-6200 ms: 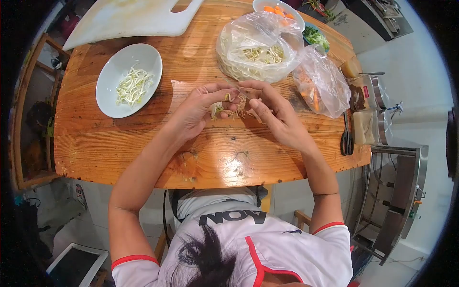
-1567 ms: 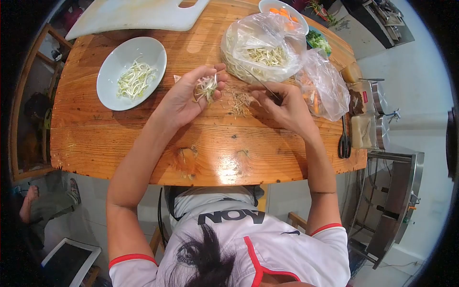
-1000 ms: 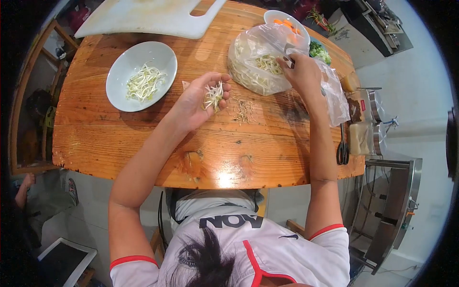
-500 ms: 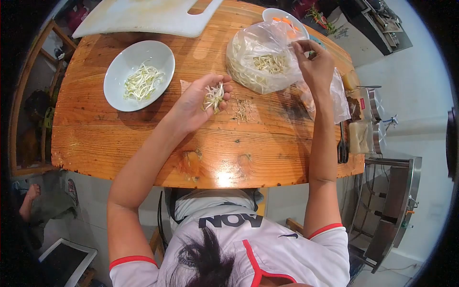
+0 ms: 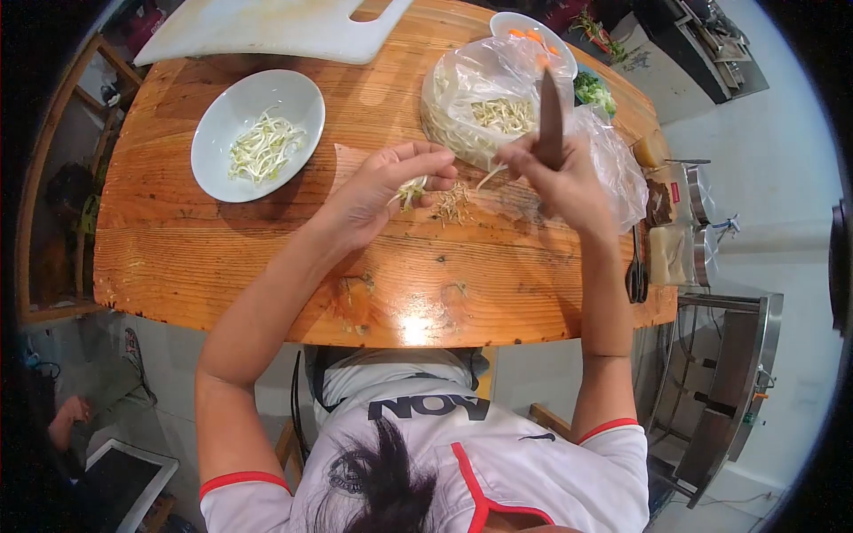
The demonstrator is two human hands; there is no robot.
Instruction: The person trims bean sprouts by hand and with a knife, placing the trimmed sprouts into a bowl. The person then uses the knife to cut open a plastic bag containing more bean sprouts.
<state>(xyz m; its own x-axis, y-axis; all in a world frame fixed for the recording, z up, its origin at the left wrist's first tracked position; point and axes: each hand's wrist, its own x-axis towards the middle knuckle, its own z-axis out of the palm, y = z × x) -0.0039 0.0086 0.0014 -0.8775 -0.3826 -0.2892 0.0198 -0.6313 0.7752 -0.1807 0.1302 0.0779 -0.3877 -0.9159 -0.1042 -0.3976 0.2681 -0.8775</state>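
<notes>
My left hand is curled round some bean sprouts, with thumb and fingertips close together; a few pale stems show below the fingers. In my right hand is a knife, its dark blade pointing away from me. A single thin sprout sticks out from the fingertips of that hand, towards the left one. Between and below the hands lies a small heap of brownish trimmings on the table. Just beyond them sits an open clear plastic bag of bean sprouts.
At the left stands a white bowl with sprouts in it. A white cutting board lies at the far left edge of the wooden table. Carrot pieces fill a bowl at the back; chopped greens and scissors are at right.
My right hand has come from the bag's right side down towards my left hand, and the knife blade now shows. My left fingers have closed further over the sprouts.
</notes>
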